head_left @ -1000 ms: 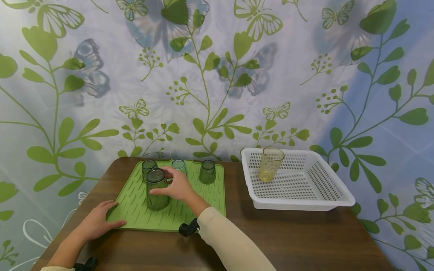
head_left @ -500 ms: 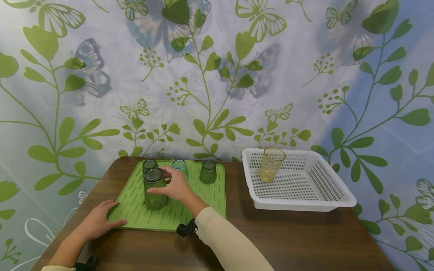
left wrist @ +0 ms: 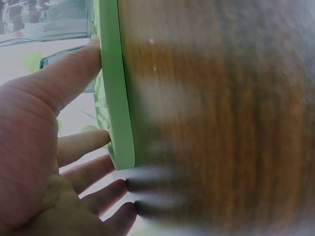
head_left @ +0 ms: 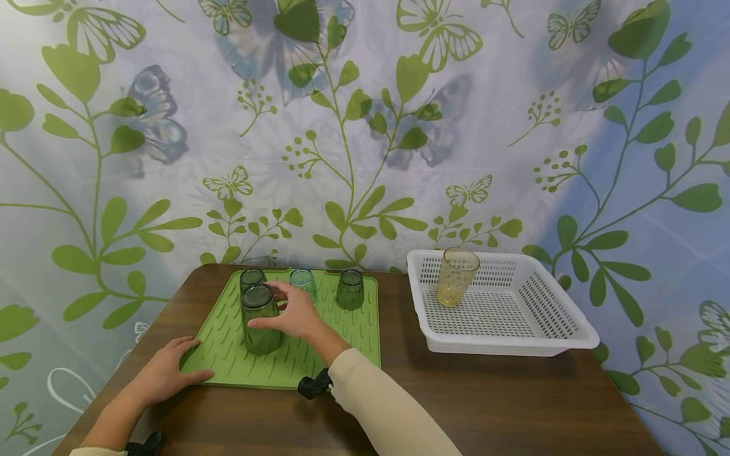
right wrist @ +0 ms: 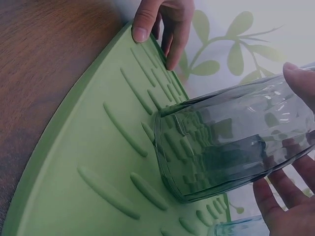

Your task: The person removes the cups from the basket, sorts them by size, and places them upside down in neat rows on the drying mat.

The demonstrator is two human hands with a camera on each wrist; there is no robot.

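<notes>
A tall grey-green glass [head_left: 262, 332] stands upside down at the left of the green drying mat [head_left: 319, 367]. My right hand [head_left: 298, 311] grips it from the right, thumb at the near side and fingers round the far side. In the right wrist view the rim of this glass [right wrist: 221, 147] meets the ribbed mat. My left hand [head_left: 165, 372] rests at the mat's front left corner, fingers spread. The left wrist view shows its thumb and fingertips along the mat's edge [left wrist: 114, 88].
Behind the gripped glass stands a dark green glass [head_left: 251, 277], partly hidden. A bluish glass [head_left: 303, 278] and another dark green glass [head_left: 350, 291] stand along the mat's back. On the right, a white plastic basket [head_left: 507, 345] holds a yellowish glass [head_left: 456, 278].
The grey-green glass and my right hand have shifted slightly left over the mat. My left hand has stayed at the mat's corner.
</notes>
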